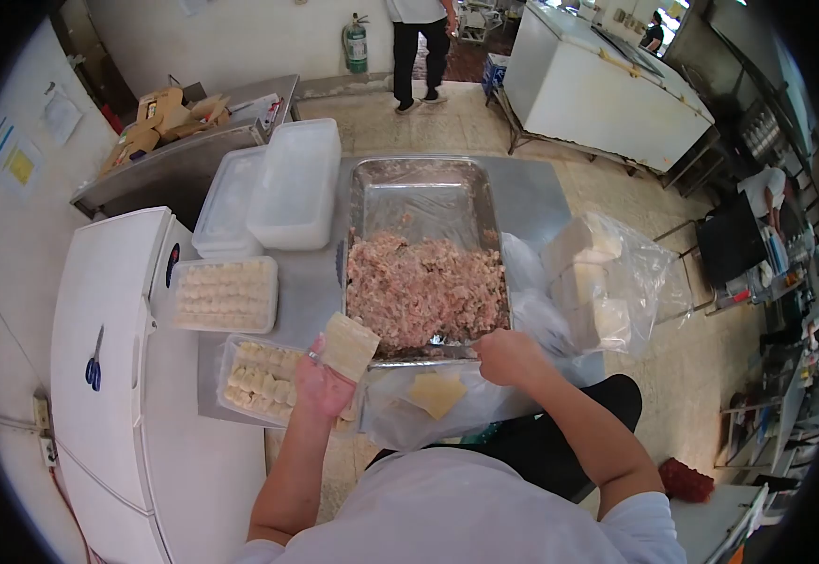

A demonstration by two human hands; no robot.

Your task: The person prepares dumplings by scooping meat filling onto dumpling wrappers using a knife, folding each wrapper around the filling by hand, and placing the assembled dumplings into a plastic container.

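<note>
My left hand [323, 385] holds a pale square dumpling wrapper [351, 345] above the table's front edge, thumb and fingers around its lower side; whether it is one sheet or a stack I cannot tell. At the near right corner of a metal tray [419, 169], my right hand [511, 359] is closed, and what its fingers hold is hidden. Minced meat filling [428, 287] covers the near part of the tray. Close to my left hand sits a plastic container of dumplings [261, 378]. Another loose wrapper [436, 393] lies on plastic film in front of the tray.
A second container of dumplings [226, 293] and stacked plastic boxes [295, 183] stand left of the tray. Bagged wrapper stacks [597, 282] lie on the right. A white fridge [109, 376] borders the left side. A person [421, 47] stands beyond the table.
</note>
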